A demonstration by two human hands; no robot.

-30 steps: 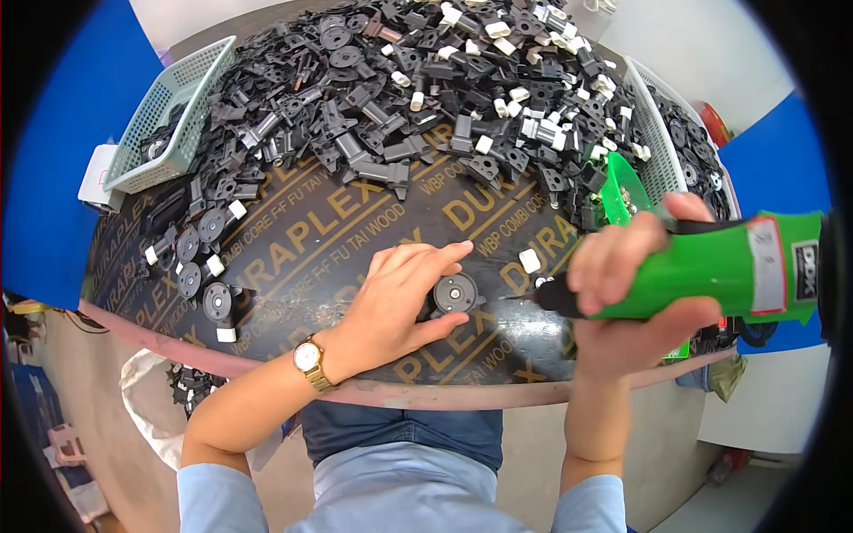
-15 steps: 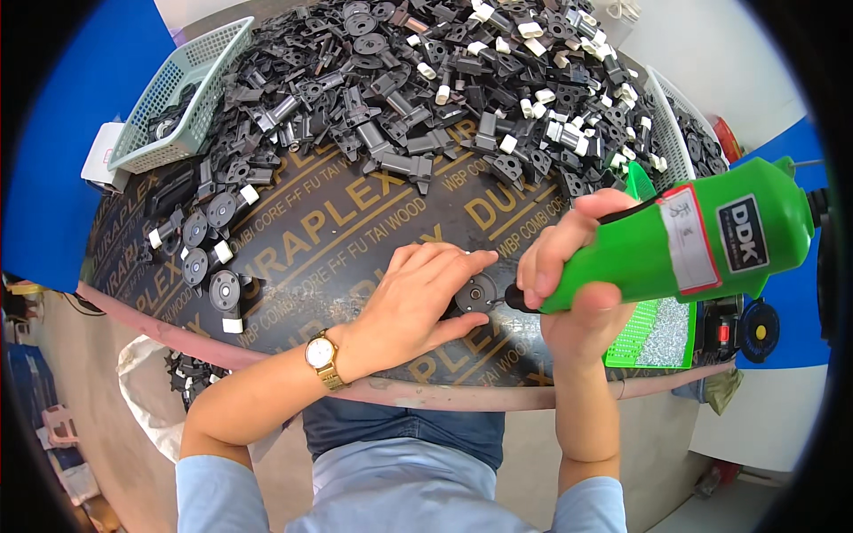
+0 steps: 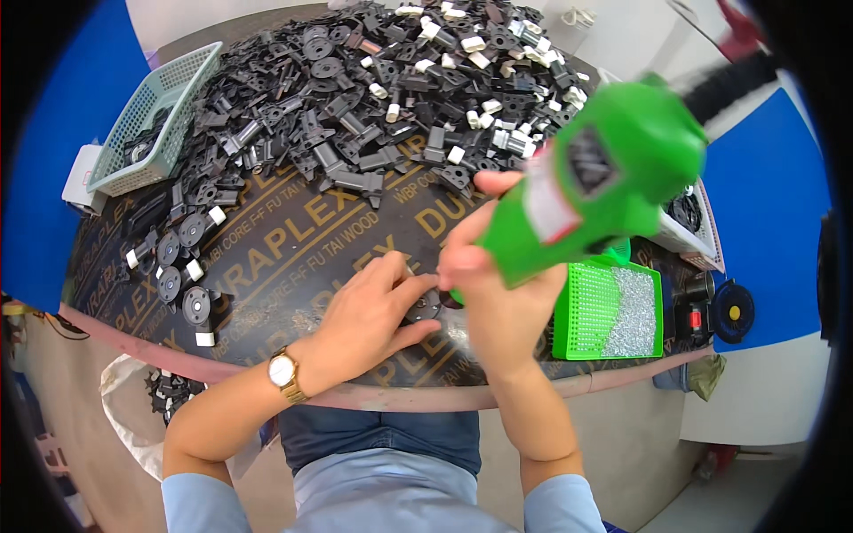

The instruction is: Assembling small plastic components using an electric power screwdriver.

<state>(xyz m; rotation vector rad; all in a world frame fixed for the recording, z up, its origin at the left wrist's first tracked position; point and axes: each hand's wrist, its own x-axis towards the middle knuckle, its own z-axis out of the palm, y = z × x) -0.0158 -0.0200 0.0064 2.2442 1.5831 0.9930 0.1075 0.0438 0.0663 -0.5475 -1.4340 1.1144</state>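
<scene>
**A Fastening in Hand**

Head view: my left grip (image 3: 373, 306) closes around a round black part (image 3: 425, 307) on the worktop (image 3: 267, 306); my right grip (image 3: 505, 306) clasps a green power screwdriver (image 3: 613, 195), nose at the part's right side, contact unclear. I judge this a screw-driving step; next calls for steady bracing and a straight push.

1 left hand (image 3: 378, 306), 1 right hand (image 3: 505, 311), 1 wristwatch (image 3: 283, 370), 1 green power screwdriver (image 3: 555, 226). 1 disc-headed black fitting (image 3: 425, 307) at the left fingers; 4 capped disc-headed fittings (image 3: 196, 307) at the table's left, with 4 white caps (image 3: 205, 339). 1 green perforated tray (image 3: 586, 311), 1 pale green basket (image 3: 178, 115), 1 white sack (image 3: 133, 400). The heaped black fittings (image 3: 355, 129) are too many to count.
</scene>
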